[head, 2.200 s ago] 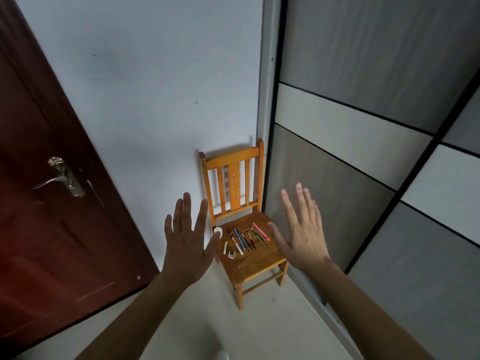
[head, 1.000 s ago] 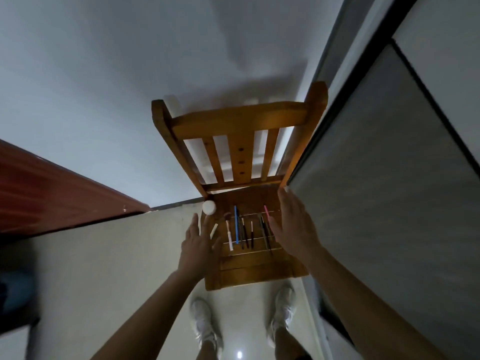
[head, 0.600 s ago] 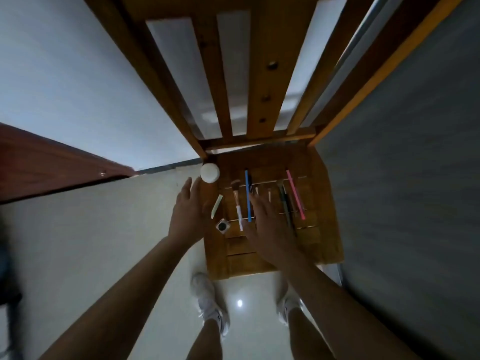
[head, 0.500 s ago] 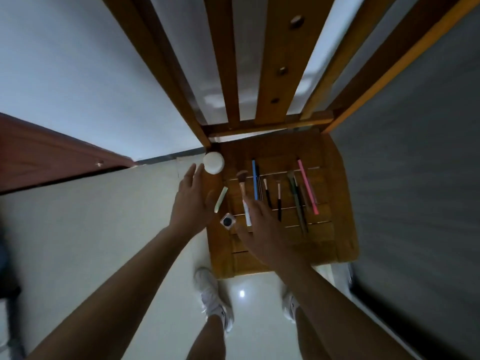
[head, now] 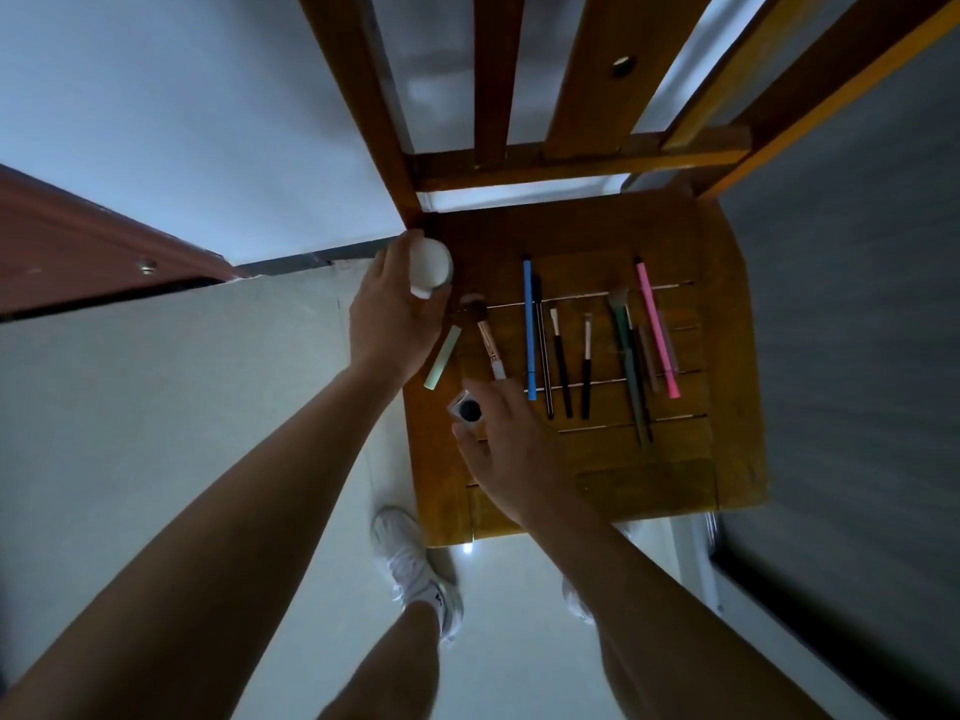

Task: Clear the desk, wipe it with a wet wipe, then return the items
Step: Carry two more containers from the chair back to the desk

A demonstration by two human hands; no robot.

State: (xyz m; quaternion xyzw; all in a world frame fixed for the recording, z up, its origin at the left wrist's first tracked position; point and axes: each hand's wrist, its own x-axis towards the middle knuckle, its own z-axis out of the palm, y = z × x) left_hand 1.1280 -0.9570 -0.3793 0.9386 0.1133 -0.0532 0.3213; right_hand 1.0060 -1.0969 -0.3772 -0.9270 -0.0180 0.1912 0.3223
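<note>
Evidently retrieval; chair seat (head: 597, 459) serving as temporary store.
Left hand (head: 389, 314) grips white jar (head: 430, 267); right hand (head: 509, 449) brackets small pot (head: 469, 409), grasp unconfirmed.

Left hand (head: 387, 314): I see its fingers curled round the white jar (head: 430, 270) at the back left corner of the chair seat (head: 597, 480).
Right hand (head: 506, 449): thumb and forefinger sit either side of the small square pot (head: 467, 409) with a black lid; I can't tell whether they press it.
Row on the seat, left to right: mint-green stick (head: 442, 357), rose-gold brush (head: 485, 337), blue pen (head: 529, 330), two small black-handled brushes (head: 560, 366), green brush (head: 628, 366), pink pen (head: 657, 330), all roughly parallel.
Floor: I see white shoes (head: 415, 569) near the seat's front edge.
</note>
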